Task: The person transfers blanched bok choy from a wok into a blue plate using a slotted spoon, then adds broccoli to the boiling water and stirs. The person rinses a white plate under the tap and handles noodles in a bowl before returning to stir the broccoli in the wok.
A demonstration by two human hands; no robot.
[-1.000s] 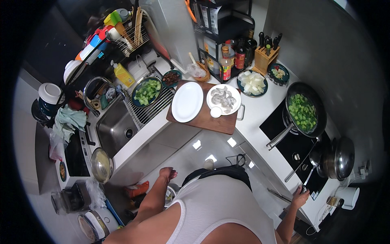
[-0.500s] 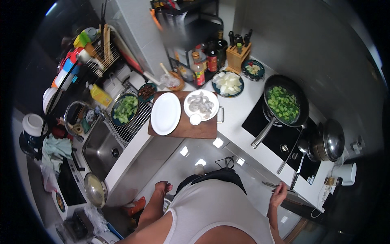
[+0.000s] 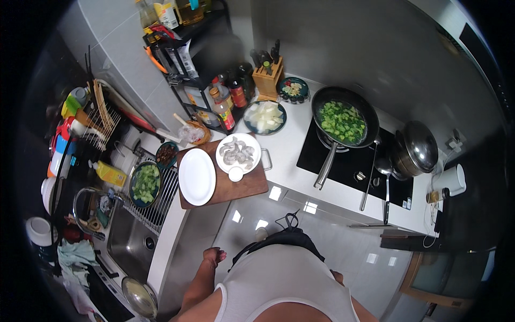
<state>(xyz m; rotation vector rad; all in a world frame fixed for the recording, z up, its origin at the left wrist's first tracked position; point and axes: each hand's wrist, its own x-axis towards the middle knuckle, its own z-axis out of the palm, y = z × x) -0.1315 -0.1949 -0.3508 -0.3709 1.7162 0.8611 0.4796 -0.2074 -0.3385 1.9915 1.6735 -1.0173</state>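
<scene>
My left hand (image 3: 214, 256) hangs at my side above the grey floor, holding nothing, its fingers loosely apart. It is nearest the white counter's front edge (image 3: 170, 236), well short of the worktop. My right hand is hidden behind my body. Ahead, a wooden cutting board (image 3: 242, 188) carries an empty white plate (image 3: 197, 176), a plate of raw shrimp (image 3: 238, 151) and a small white dish (image 3: 235, 173). A black frying pan of chopped greens (image 3: 343, 121) sits on the black hob (image 3: 348, 172).
A lidded steel pot (image 3: 420, 146) and two long utensils (image 3: 383, 180) lie on the hob's right. A plate of white chopped vegetable (image 3: 264, 116), bottles and a knife block (image 3: 266, 76) stand behind. At left, a bowl of greens (image 3: 146, 182) rests beside the sink (image 3: 129, 241).
The view has swung so the counter sits more centrally. My right hand, earlier low at the right by the hob, has dropped out of sight. My left hand stays at my side.
</scene>
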